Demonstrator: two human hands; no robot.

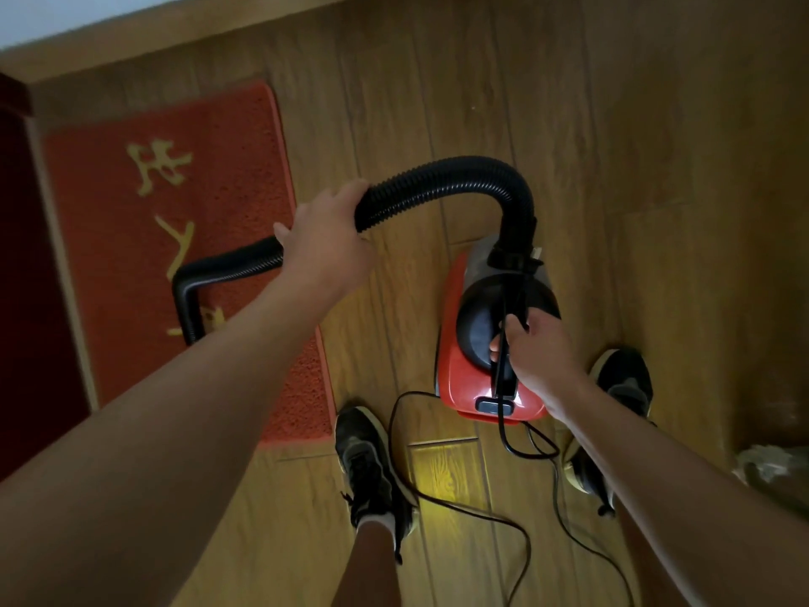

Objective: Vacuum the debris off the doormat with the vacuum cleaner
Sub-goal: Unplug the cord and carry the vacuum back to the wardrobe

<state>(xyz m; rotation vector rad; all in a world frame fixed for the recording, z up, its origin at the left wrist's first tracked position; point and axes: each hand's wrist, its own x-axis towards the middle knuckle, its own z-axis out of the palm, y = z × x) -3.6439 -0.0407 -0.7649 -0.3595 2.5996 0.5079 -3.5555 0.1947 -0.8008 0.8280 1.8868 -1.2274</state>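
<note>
Left hand (326, 245): clasps black hose (437, 177); nozzle (188, 308) over red doormat (109, 256), left of the grip.
Right hand (543, 354): grasps top handle (512, 295) of vacuum cleaner (455, 378).

Red doormat (184, 238) with yellow characters, red-and-black vacuum cleaner (490, 343), black hose (437, 181)

Home entrance area. Wood-grain plank floor (613, 146) throughout; red doormat (109, 256) with gold characters, left; dark red door-like panel (26, 300), far left edge; wooden skirting (175, 35), top; small red household vacuum cleaner (455, 378), centre right.
</note>
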